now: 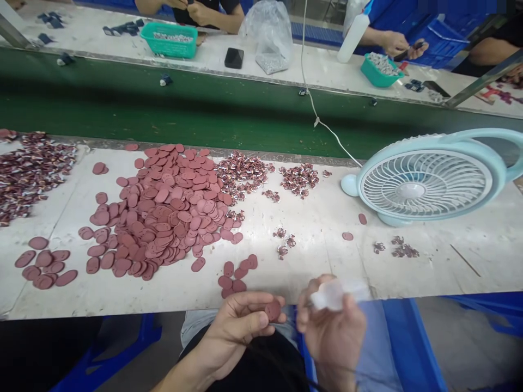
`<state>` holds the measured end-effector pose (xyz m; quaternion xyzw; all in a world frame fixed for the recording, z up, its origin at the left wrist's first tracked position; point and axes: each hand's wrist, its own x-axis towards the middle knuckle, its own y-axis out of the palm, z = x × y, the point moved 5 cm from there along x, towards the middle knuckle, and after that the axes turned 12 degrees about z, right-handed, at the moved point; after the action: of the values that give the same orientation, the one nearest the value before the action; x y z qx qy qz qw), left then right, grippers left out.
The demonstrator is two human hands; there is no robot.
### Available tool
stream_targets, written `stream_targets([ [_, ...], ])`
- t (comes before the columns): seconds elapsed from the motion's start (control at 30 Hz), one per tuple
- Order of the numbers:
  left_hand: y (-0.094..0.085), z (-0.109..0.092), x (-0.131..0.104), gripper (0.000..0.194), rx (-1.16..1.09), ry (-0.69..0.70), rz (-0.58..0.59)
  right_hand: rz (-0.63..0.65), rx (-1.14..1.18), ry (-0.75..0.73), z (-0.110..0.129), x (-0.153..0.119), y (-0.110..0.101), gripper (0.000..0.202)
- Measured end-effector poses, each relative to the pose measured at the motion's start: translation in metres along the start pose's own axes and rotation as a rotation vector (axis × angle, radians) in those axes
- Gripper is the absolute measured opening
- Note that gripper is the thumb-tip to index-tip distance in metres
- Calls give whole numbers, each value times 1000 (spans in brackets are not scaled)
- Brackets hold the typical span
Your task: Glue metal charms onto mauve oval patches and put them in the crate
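Note:
My left hand (245, 321) pinches a reddish-brown oval disc (272, 311) between thumb and fingers, just in front of the table edge. To its right, my right hand (333, 332) is closed on a whitish translucent piece (329, 295), blurred by motion, so its exact kind is unclear. A small group of the same oval discs (239, 285) lies on the table just beyond my left hand. Farther back is a large heap of these discs (163, 218). Several small brown-and-white parts (281, 242) sit on the table beyond my hands.
A light-blue fan (425, 179) stands at the right, its white cable (322, 122) running up. More small parts (32, 169) are piled far left. Past a green belt (122, 120), co-workers' hands (394, 43) work near teal baskets (169, 46). A blue crate (412, 348) is below the table.

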<state>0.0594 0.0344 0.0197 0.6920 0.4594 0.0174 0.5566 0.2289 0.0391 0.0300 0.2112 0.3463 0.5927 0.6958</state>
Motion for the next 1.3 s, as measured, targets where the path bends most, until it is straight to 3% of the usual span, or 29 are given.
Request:
stream_targets([
  [0.1,-2,-4,0,21,22,-1,-5,129,554,208,9,33,-18,26],
  [0.2,-6,-12,-2,21,40,12,-27,228,639,220,19,57,-43,22],
  [0.3,-13,-20,-6,20,48,31,-55,274,620,160,20,56,-48,43],
  [0.33,-16,-22,-7,21,51,39,-68,266,499,123,19,52,-45,49],
  [0.4,-21,-26,-10,22,56,54,-94,213,14,39,18,42,-36,49],
  [0.5,-26,-27,-12,23,57,68,-110,124,-719,-29,13,37,-15,22],
  [0.57,-25,-26,-12,24,58,58,-102,140,-841,-21,6,45,-4,17],
  [0.63,-23,-25,-12,24,60,42,-92,200,-1028,-30,2,58,2,31],
  [0.73,-20,-24,-13,25,58,33,-80,412,-1568,-51,-4,73,9,53],
  [0.83,-21,-24,-15,26,55,42,-96,557,-1882,-45,-7,73,6,53],
  [1.0,-24,-20,-16,29,56,32,-113,486,-1801,38,2,55,0,32],
  [1.13,-23,-15,-12,27,57,23,-121,304,-1528,183,9,41,-11,10],
  [1.2,-21,-13,-9,27,56,11,-115,219,-1335,259,8,34,-21,11],
  [1.3,-19,-9,-5,26,66,-9,-81,193,-1036,345,1,24,-31,27],
])
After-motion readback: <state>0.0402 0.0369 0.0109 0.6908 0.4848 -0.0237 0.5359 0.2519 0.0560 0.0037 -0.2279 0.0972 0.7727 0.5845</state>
